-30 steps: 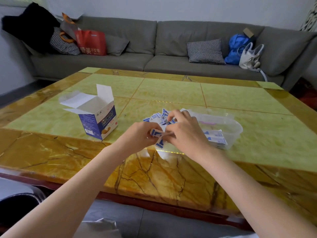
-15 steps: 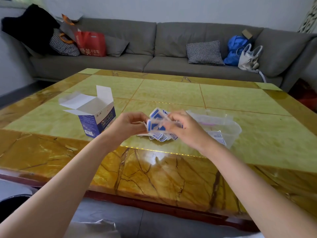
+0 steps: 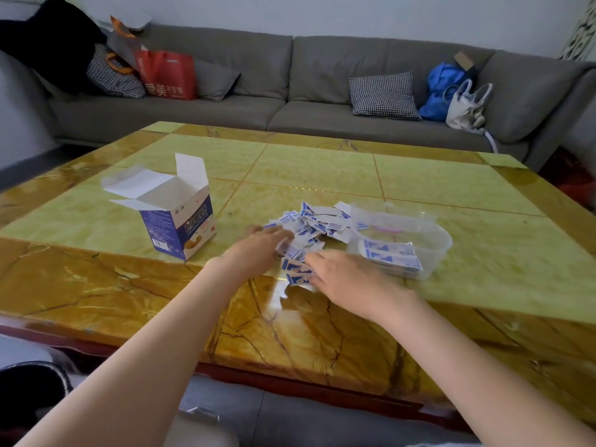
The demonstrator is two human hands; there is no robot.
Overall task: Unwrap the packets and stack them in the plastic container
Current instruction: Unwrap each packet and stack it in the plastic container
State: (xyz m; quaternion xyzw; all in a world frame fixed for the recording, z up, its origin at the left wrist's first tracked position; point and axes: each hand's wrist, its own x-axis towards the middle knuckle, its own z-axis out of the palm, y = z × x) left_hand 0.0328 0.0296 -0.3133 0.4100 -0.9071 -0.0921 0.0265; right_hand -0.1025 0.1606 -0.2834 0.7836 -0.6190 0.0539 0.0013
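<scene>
Your small blue-and-white paper packets (image 3: 317, 222) lie in a loose heap on the glossy yellow-green and amber marble-patterned table (image 3: 322, 175), just left of the clear rectangular plastic container (image 3: 432, 240); some of the heap looks like torn wrapper scraps, though the blur makes it hard to sort scraps from whole packets. Inside the container a few flat blue-and-white packets (image 3: 392, 258) are laid together along its near side. Your left hand (image 3: 258, 245) reaches palm down to the near left edge of the heap, fingers stretched out and relaxed over the papers. Your right hand (image 3: 345, 275) lies at the near side of the heap, fingers extended toward several packets (image 3: 295, 269) by its fingertips; motion blur hides whether it pinches any of them. An open blue-and-white cardboard box (image 3: 179, 217) with its flaps up stands well left of the heap. Beyond the table runs a grey sofa (image 3: 290, 82) carrying a red shopping bag (image 3: 167, 74), a houndstooth cushion (image 3: 383, 95), a blue bag (image 3: 442, 88) and a white handbag (image 3: 464, 108).
</scene>
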